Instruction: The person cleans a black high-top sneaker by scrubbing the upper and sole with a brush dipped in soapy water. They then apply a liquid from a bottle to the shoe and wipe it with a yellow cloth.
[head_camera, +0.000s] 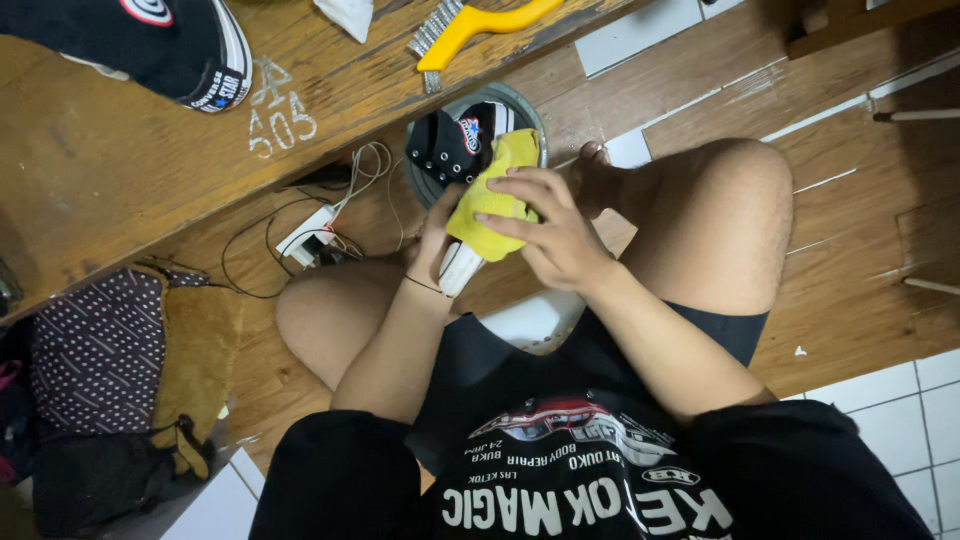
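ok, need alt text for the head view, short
Seen from above, a seated person holds a black high-top sneaker in the left hand and presses a yellow cloth to it with the right hand, over a metal basin. A yellow-handled wire brush lies on the wooden bench beside a second sneaker.

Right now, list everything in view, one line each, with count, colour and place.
shoe: one, black with white sole, held over the basin
cloth: one, yellow, pressed on the shoe
basin: one, grey metal, on the floor under the shoe
second shoe: one, black and white, on the bench, top left
brush: one, yellow handle, wire bristles, bench edge
bench: one, brown wood, upper left
power strip: one, white with cables, under the bench
bag: one, dark with white dots, left on the floor
left hand: grips the shoe's sole end
right hand: holds the cloth against the shoe
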